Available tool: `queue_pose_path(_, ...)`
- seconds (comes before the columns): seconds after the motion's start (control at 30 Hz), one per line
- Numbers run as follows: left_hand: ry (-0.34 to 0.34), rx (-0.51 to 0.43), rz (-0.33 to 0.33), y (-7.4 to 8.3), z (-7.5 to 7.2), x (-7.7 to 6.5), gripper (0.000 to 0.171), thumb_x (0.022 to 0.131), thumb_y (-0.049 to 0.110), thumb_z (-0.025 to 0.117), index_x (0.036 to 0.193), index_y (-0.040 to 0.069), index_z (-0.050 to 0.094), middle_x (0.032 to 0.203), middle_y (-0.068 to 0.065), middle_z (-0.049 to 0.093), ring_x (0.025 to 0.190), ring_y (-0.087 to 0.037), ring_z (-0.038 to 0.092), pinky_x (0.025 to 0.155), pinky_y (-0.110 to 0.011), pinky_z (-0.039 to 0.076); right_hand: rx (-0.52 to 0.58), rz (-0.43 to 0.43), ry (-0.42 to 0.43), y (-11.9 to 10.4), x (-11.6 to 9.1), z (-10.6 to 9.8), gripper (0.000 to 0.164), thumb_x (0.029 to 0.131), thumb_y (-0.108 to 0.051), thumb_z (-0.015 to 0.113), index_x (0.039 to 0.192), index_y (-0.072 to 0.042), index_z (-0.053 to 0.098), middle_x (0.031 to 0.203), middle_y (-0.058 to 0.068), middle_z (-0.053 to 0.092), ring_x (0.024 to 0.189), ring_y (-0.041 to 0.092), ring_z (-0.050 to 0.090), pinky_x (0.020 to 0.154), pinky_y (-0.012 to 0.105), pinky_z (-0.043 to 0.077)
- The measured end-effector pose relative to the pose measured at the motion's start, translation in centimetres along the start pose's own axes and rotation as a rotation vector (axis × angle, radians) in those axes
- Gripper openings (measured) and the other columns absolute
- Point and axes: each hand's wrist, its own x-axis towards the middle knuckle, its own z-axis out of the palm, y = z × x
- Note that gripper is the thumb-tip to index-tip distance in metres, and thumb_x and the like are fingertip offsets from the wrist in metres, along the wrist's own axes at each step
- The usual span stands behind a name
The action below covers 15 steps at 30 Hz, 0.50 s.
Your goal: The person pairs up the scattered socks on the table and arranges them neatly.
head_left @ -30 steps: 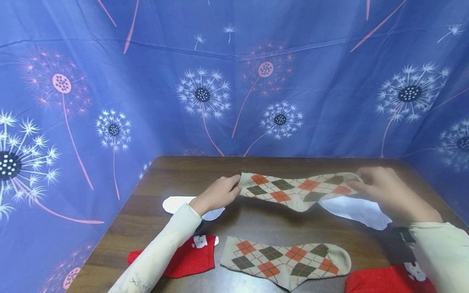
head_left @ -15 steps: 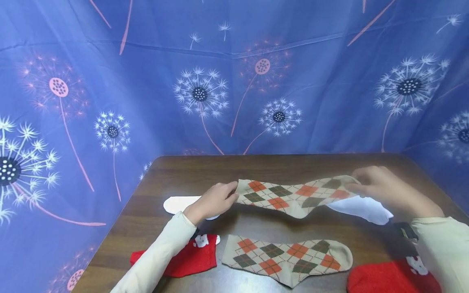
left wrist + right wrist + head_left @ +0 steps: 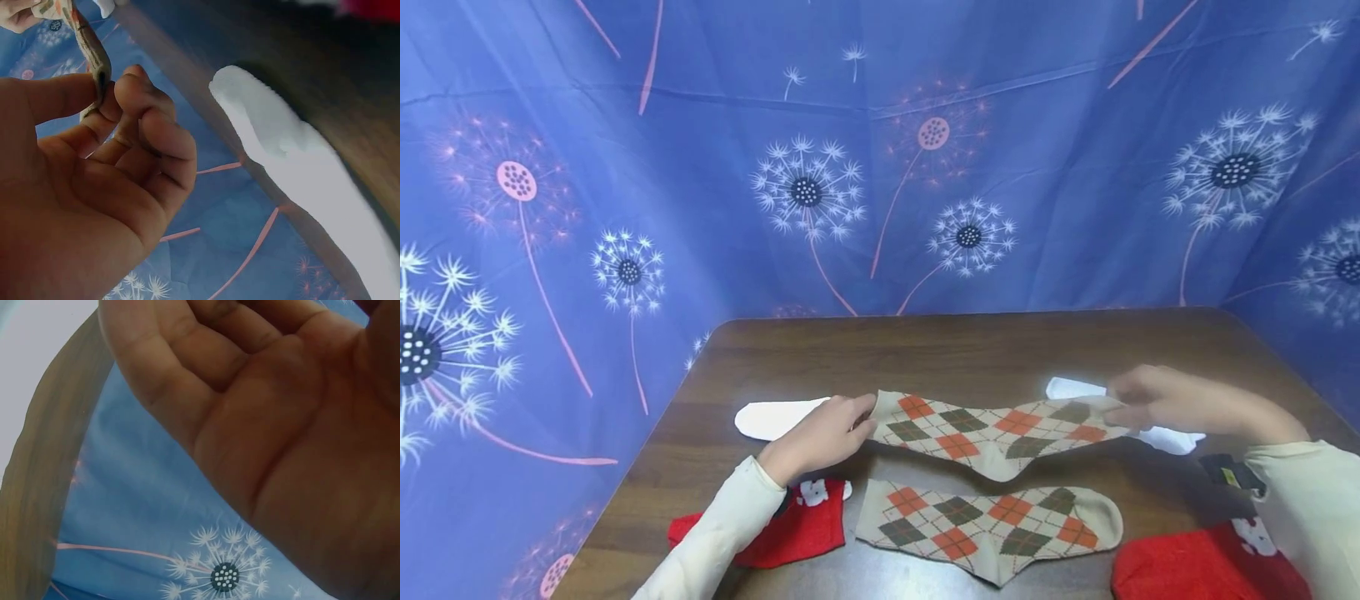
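Observation:
A beige argyle sock [image 3: 992,433] with orange and dark green diamonds is stretched sideways between my two hands, sagging at the heel. At its cuff, my left hand [image 3: 823,433] pinches the edge between thumb and fingers; the left wrist view shows the sock edge [image 3: 94,56] in that pinch. My right hand [image 3: 1195,402] grips the toe end, slightly blurred in the head view. In the right wrist view the fingertips are out of frame. A matching argyle sock [image 3: 992,527] lies flat on the table, just nearer than the held one, toe to the right.
A white sock [image 3: 778,418] lies partly behind my left hand, another white sock [image 3: 1168,440] behind my right. Red socks with a white figure lie at the front: one red sock [image 3: 801,529] left, another red sock [image 3: 1202,567] right. The brown table [image 3: 955,350] meets a blue dandelion-print cloth [image 3: 880,167].
Both hands have lowered the held argyle sock toward the near side, closer to the matching one. More of the white sock at the right shows behind it.

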Motion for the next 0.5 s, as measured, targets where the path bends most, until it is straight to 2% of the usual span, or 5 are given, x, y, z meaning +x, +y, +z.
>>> queue_pose_path(0.17, -0.021, 0.001, 0.009, 0.3, 0.2, -1.2, 0.009, 0.098, 0.020, 0.061, 0.092, 0.019, 0.054, 0.059, 0.009, 0.047, 0.050, -0.005, 0.043, 0.049, -0.023, 0.041, 0.063, 0.050, -0.054, -0.3, 0.0, 0.2, 0.020, 0.098, -0.021, 0.062, 0.079, -0.016, 0.059, 0.067, -0.010, 0.053, 0.058, 0.003, 0.050, 0.053, 0.028, 0.046)
queue_pose_path(0.4, -0.055, 0.030, 0.046, 1.1, 0.7, -2.1, 0.012, 0.098, 0.021, 0.059, 0.089, 0.020, 0.052, 0.059, 0.010, 0.046, 0.050, -0.004, 0.044, 0.051, -0.022, 0.041, -0.064, -0.077, 0.029, 0.8, -0.5, 2.0, 0.023, 0.093, -0.014, 0.067, 0.075, -0.023, 0.056, 0.065, -0.019, 0.049, 0.057, -0.004, 0.042, 0.050, 0.022, 0.037)
queue_pose_path(0.5, -0.059, 0.008, 0.026, 1.2, 0.7, -3.0, 0.012, 0.099, 0.020, 0.058, 0.089, 0.021, 0.052, 0.059, 0.010, 0.047, 0.050, -0.003, 0.043, 0.049, -0.022, 0.039, -0.023, -0.085, 0.035, 0.9, -0.7, 3.1, 0.022, 0.092, -0.011, 0.068, 0.076, -0.022, 0.056, 0.066, -0.017, 0.050, 0.057, -0.004, 0.041, 0.049, 0.022, 0.036)
